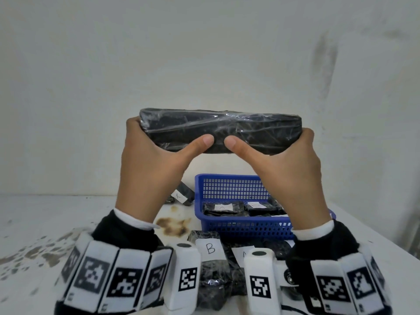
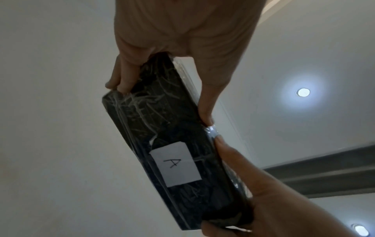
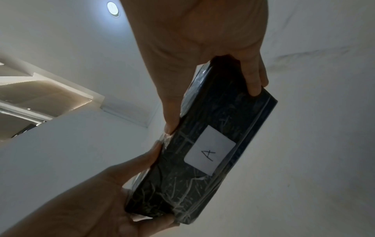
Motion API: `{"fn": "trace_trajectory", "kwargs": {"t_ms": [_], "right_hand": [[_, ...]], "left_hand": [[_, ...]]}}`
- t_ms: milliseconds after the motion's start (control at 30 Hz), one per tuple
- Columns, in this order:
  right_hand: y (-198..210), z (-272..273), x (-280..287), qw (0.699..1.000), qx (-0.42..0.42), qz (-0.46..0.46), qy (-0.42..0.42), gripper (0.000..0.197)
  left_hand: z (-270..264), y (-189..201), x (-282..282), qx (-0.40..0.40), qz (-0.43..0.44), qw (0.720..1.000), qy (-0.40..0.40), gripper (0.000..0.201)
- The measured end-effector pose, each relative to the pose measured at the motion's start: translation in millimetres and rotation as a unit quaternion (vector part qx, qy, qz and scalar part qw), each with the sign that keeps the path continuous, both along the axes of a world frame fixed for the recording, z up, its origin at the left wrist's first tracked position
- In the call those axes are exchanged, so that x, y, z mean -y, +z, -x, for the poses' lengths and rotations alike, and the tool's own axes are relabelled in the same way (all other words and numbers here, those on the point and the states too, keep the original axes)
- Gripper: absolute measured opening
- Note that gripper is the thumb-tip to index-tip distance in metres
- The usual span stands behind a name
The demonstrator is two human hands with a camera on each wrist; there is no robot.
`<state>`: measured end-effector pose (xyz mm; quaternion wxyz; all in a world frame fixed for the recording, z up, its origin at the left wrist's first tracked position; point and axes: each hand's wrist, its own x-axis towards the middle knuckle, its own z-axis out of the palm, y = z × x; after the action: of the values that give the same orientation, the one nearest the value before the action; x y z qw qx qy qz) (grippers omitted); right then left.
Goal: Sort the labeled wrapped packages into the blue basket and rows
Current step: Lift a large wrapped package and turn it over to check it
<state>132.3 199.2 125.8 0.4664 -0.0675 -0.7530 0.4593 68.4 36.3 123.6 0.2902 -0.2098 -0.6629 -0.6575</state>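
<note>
Nearest the camera in the head view, wrist rigs with black-and-white marker tags (image 1: pixel 127 281) strapped over black sleeves with white cuffs. Just beyond and between the wrists, wrapped dark packages on the white table (image 1: pixel 34 223): one with a white label marked B (image 1: pixel 210 248), another just right of it with a label mostly hidden behind the right wrist rig (image 1: pixel 242 254). Brown stain (image 1: pixel 173 225) on the tabletop left of the blue basket (image 1: pixel 244 228). Inside the basket, at least two wrapped packages (image 1: pixel 223 209), one label reading A, the second label too blurred to read. Left of the basket, further back, one more labelled package (image 1: pixel 184 194), letter unclear. Raised above the basket, long black package in clear film (image 1: pixel 220 130), held level and lengthwise in mid-air, clear of the table. Left hand (image 1: pixel 150 160) gripping the left end, thumb across the near face, fingers wrapped behind. Right hand (image 1: pixel 293 162) gripping the right end the same way; thumb tips nearly meeting at the middle. Wrist views from below: white label marked A (image 2: pixel 175 165) on the far face of the held package, fingers curled over both ends. Behind everything, plain white wall (image 1: pixel 204 53); ceiling spotlights (image 2: pixel 303 92) visible in the wrist views.
</note>
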Motion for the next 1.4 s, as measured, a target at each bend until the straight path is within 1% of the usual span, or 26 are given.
{"fn": "trace_trajectory", "kwargs": {"t_ms": [100,200,567,667,733,867,967,1100,1167,1233,1300,1333,1400], "right_hand": [[0.9,0.2,-2.3,1.000,-0.006,0.003,0.012,0.078],[0.7,0.6,-6.2,1.000,-0.025,0.000,0.015,0.065],[1.2,-0.5,-13.0,0.998,-0.052,-0.025,0.026,0.038],[2.2,-0.5,-14.5,0.997,-0.063,-0.027,0.029,0.028],[2.5,-0.1,-16.7,0.996,-0.069,-0.027,0.038,0.024],[2.5,0.5,-20.8,0.996,-0.076,-0.025,0.047,0.022],[3.0,-0.9,-19.5,0.996,-0.084,-0.021,0.039,0.025],[3.8,-3.6,-15.8,0.995,-0.099,-0.011,0.028,0.026],[5.2,-3.8,-14.0,0.996,-0.089,-0.001,0.023,0.033],[6.4,-3.9,-12.6,0.998,-0.069,0.006,0.012,0.048],[5.8,-3.3,-11.3,0.998,-0.062,0.007,0.009,0.050],[5.4,-3.7,-10.1,0.998,-0.061,0.007,0.010,0.051],[4.3,-3.4,-9.2,0.998,-0.061,0.004,0.011,0.057]], "left_hand": [[2.7,0.2,0.6,0.003,0.000,1.000,-0.005,0.054],[6.0,1.7,2.9,0.002,-0.005,1.000,-0.013,0.038],[13.9,5.1,13.8,0.026,-0.073,0.996,-0.054,0.012],[15.2,7.3,17.4,0.034,-0.084,0.995,-0.048,0.018],[14.5,9.1,19.1,0.039,-0.089,0.994,-0.053,0.018],[11.2,11.4,17.6,0.054,-0.111,0.990,-0.060,0.019],[11.8,10.4,15.8,0.069,-0.109,0.989,-0.072,0.020],[13.2,8.0,15.3,0.066,-0.087,0.992,-0.059,0.027],[12.9,7.6,14.4,0.063,-0.084,0.993,-0.055,0.034],[12.6,7.5,14.1,0.055,-0.077,0.994,-0.049,0.032],[12.2,7.4,15.3,0.045,-0.067,0.996,-0.045,0.033],[11.9,7.4,15.7,0.044,-0.061,0.996,-0.046,0.039],[11.4,6.8,16.2,0.048,-0.043,0.997,-0.036,0.059]]}}
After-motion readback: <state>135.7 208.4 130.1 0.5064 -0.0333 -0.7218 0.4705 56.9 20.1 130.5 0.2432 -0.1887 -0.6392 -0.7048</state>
